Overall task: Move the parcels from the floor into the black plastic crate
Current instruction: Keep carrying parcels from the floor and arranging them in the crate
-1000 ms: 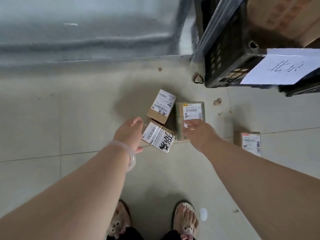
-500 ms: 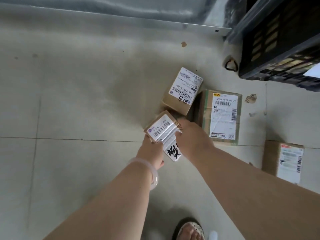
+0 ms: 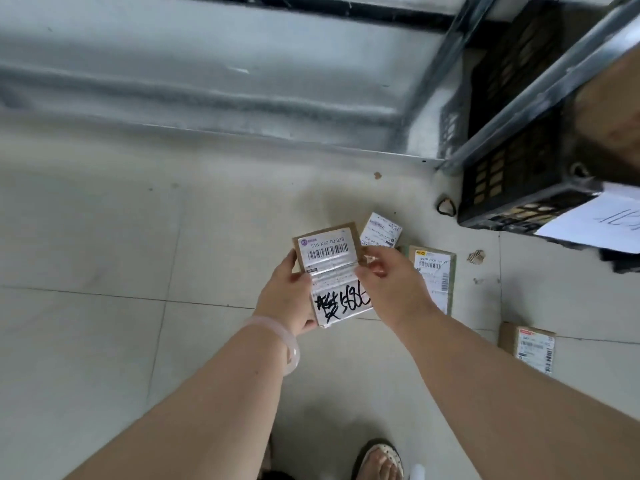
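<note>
Both arms reach forward. The left hand (image 3: pixel 287 299) and right hand (image 3: pixel 391 289) grip a parcel (image 3: pixel 329 268) by its side edges, fingers (image 3: pixel 374 268) curled round it, above open floor (image 3: pixel 104 237). Other parcels (image 3: pixel 434 271) lie just beyond on the floor. The crate (image 3: pixel 512 174) sits upper right, well apart.

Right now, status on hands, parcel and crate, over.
Left hand and right hand both grip the scribbled parcel, clear of the floor. Black crate up right, nothing seen in the way. Small parcel, taped parcel, red-label parcel on floor.
</note>
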Available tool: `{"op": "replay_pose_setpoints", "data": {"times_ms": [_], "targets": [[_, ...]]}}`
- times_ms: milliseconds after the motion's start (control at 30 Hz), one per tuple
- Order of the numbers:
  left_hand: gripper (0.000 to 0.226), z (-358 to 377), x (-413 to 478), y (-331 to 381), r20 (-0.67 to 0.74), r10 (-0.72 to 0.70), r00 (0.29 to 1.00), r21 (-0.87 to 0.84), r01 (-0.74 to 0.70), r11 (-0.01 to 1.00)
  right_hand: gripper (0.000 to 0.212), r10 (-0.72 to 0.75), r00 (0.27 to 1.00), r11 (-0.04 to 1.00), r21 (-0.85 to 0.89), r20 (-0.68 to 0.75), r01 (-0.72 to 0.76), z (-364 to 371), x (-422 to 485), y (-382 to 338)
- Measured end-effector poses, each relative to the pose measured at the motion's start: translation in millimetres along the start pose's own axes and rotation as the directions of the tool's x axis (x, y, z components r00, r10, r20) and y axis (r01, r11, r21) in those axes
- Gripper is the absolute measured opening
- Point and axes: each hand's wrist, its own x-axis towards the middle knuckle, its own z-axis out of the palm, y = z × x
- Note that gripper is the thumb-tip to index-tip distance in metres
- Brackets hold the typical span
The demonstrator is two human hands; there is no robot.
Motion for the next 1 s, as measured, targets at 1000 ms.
{"op": "replay_pose_setpoints", "data": {"times_ms": [1000], "targets": [[0.044,-271.5,-484.6,177.4,-0.25,0.257,0.934,-0.385,-0.339,0.859,0.043,-0.525,0.806,0.843,0.035,0.275,0.537,-87.6,-397.5,-418.0]]}}
